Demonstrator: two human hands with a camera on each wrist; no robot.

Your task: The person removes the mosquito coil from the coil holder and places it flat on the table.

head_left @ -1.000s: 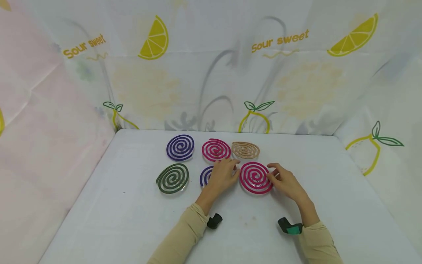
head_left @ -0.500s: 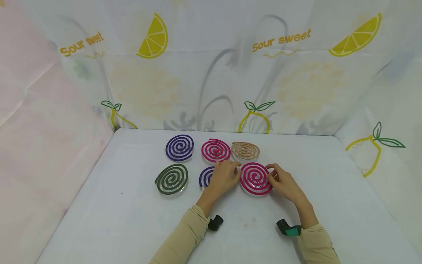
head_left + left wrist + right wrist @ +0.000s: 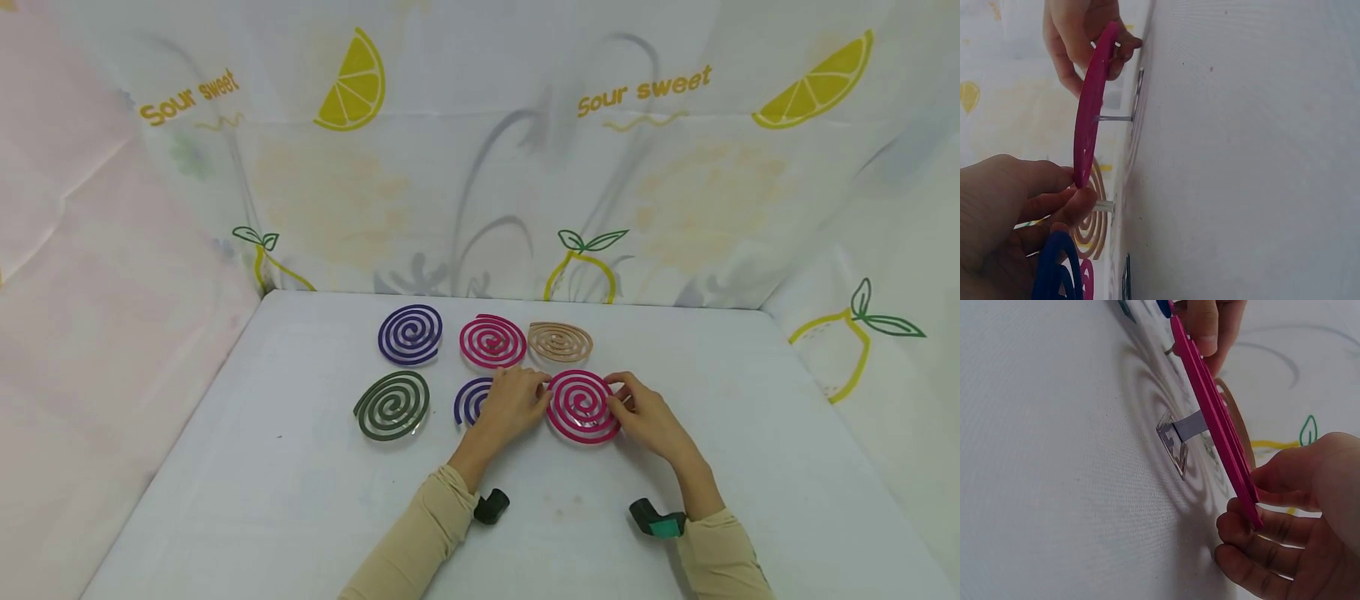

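A pink mosquito coil [image 3: 579,408] is level at the front right of several coils. My left hand [image 3: 513,402] pinches its left edge between thumb and fingers, while my right hand [image 3: 651,414] pinches the opposite edge. Seen side-on in the right wrist view, the coil sits above the table on a thin metal stand [image 3: 1192,426] with a flat base. A blue-purple coil [image 3: 468,404] lies partly hidden behind my left hand; its blue edge also shows below that hand in the left wrist view.
Behind stand a purple coil [image 3: 410,335], a second pink coil [image 3: 492,342] and a tan coil [image 3: 559,342]. A green coil [image 3: 392,406] is at the front left. The white table [image 3: 277,492] meets a printed cloth backdrop [image 3: 480,167] at its far edge.
My left hand has shifted slightly right, and its fingers have closed on the pink coil's left edge. The right hand stays at the right edge; the other coils keep their places.
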